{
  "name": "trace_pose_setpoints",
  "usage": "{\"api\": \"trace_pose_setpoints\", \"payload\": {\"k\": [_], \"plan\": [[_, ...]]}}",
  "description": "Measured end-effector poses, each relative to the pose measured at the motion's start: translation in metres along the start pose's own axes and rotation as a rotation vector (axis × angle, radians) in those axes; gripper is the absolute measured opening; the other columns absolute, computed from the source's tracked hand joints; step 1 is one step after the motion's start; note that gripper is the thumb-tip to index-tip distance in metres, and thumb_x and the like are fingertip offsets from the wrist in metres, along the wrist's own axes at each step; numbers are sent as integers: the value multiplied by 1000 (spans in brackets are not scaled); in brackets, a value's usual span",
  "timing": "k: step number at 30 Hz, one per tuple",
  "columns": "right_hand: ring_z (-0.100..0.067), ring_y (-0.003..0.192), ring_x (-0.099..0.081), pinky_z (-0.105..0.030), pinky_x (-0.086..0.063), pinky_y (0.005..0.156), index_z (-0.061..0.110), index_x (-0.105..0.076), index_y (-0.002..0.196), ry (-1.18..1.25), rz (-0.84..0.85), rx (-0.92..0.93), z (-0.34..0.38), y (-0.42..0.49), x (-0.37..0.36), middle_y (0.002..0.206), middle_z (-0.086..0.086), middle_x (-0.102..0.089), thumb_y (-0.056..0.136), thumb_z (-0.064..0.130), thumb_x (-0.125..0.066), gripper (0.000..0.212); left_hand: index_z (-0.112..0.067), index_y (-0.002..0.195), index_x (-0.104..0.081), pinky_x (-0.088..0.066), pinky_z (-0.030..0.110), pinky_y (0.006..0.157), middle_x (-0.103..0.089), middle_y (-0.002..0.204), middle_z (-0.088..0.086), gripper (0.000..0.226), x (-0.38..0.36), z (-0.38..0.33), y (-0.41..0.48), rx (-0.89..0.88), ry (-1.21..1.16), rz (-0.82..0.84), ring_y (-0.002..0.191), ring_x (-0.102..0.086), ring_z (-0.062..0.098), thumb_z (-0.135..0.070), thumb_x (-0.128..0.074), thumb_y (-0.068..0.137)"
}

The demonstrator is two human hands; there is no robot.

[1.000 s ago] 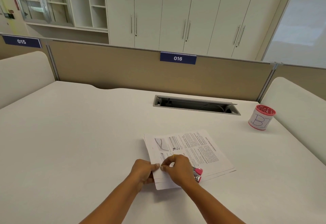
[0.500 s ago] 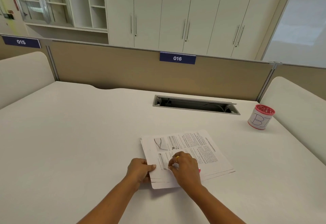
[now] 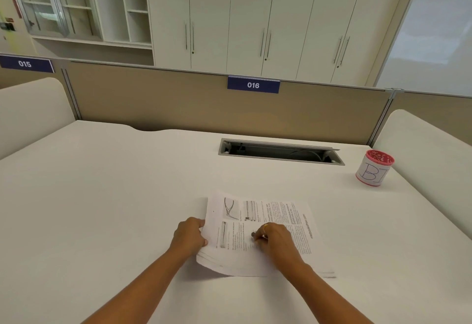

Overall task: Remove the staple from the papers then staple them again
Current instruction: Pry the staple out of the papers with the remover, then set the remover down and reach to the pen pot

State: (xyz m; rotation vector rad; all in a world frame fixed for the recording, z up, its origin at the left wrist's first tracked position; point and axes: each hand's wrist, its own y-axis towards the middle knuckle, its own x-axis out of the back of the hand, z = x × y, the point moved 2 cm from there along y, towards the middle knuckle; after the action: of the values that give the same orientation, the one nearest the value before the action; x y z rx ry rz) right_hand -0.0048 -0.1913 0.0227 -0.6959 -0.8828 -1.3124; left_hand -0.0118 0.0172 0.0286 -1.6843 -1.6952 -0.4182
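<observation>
A stack of printed papers (image 3: 283, 212) lies on the white desk (image 3: 102, 196) in front of me. My left hand (image 3: 190, 234) grips the stack's left edge, fingers curled round it. My right hand (image 3: 277, 242) rests on the top sheet with its fingers curled round a small tool. Only the grey tip (image 3: 253, 234) of that tool shows past the fingers, pointing left. It is the stapler, and its pink body is hidden under the hand. No staple can be made out in the papers.
A white cup with a red rim (image 3: 374, 169) stands at the far right of the desk. An open cable slot (image 3: 279, 151) is set into the desk behind the papers. A beige partition (image 3: 178, 99) closes off the back edge.
My right hand has moved forward and left over the page, and now covers the stapler's pink body. The left hand has slid up along the stack's left edge.
</observation>
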Motion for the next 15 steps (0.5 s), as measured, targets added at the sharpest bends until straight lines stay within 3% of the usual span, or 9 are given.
{"api": "trace_pose_setpoints", "payload": {"k": [2,4,7,9,12,15], "plan": [[-15,88,-66,-6,-40,71,7,-73,94,59,-16,-74,-7,3,6,102,-7,-72,84,7,-63,14,-15,133,-51,-44,26,92,-63,124,11,54,8,-2,6,-29,123,7,113,-59,26,-1,-59,82],[-9,69,-62,0,-37,54,7,-73,89,109,-48,-130,-15,5,14,97,-10,-73,82,5,-65,11,-18,136,-48,-43,25,94,-58,131,7,54,14,-3,14,-57,228,8,118,-55,24,0,-50,85],[1,38,-53,-5,-37,36,15,-70,79,170,-86,-185,-30,6,24,91,-11,-73,82,4,-65,13,-20,142,-38,-39,27,102,-47,143,5,54,22,-2,26,-71,354,3,127,-49,24,-3,-36,91],[0,44,-55,-12,-40,46,13,-72,80,160,-101,-220,-37,8,30,92,-8,-73,82,8,-66,8,-23,140,-40,-41,26,99,-48,141,6,51,26,-3,34,-88,434,-13,124,-51,25,-7,-32,93],[-12,70,-63,-18,-41,64,8,-73,84,132,-112,-269,-45,11,35,94,-5,-73,81,11,-68,7,-24,132,-50,-41,22,83,-58,130,5,43,27,-4,46,-152,549,-34,114,-57,23,-15,-36,93],[-9,70,-57,-11,-36,53,8,-72,84,120,-112,-261,-48,14,33,93,-3,-73,81,10,-66,7,-30,134,-47,-38,25,89,-59,126,3,46,26,-6,58,-205,723,-51,115,-56,21,-14,-39,91]]}}
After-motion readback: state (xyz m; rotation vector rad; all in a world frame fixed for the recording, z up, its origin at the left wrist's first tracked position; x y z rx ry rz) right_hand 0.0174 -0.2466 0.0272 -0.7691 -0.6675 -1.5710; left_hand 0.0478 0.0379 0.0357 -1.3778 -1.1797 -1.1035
